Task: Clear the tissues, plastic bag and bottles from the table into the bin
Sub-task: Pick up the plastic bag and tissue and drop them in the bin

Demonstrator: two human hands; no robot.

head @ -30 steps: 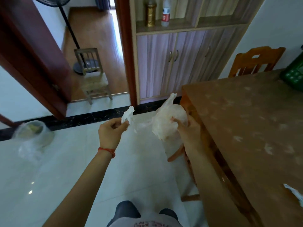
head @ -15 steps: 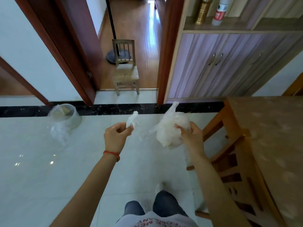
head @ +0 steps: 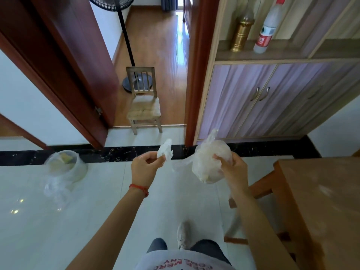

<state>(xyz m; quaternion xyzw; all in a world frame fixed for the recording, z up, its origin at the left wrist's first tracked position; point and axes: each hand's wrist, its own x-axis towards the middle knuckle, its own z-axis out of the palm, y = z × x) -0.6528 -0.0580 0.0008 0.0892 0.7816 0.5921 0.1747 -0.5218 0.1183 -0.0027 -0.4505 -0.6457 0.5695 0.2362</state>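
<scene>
From my head camera: my left hand (head: 145, 168) pinches a crumpled tissue (head: 165, 151) between closed fingers, my right hand (head: 231, 172) is clamped around the stuffed plastic bag (head: 209, 162), both carried clear of the desk (head: 321, 201) toward the lined bin (head: 64, 166) on the floor, well apart to my left.

**Both hands full, bin off to my left**

My left hand (head: 145, 168) pinches a crumpled tissue (head: 165, 151) between thumb and fingers, a red string round that wrist. My right hand (head: 232, 170) grips a bulging plastic bag (head: 209, 164), its knotted top sticking up. The lined bin (head: 64, 166) stands on the pale tiled floor well to my left. The wooden table (head: 321, 201) edge sits at my right. A small wooden chair (head: 145, 106) stands in the doorway ahead.
</scene>
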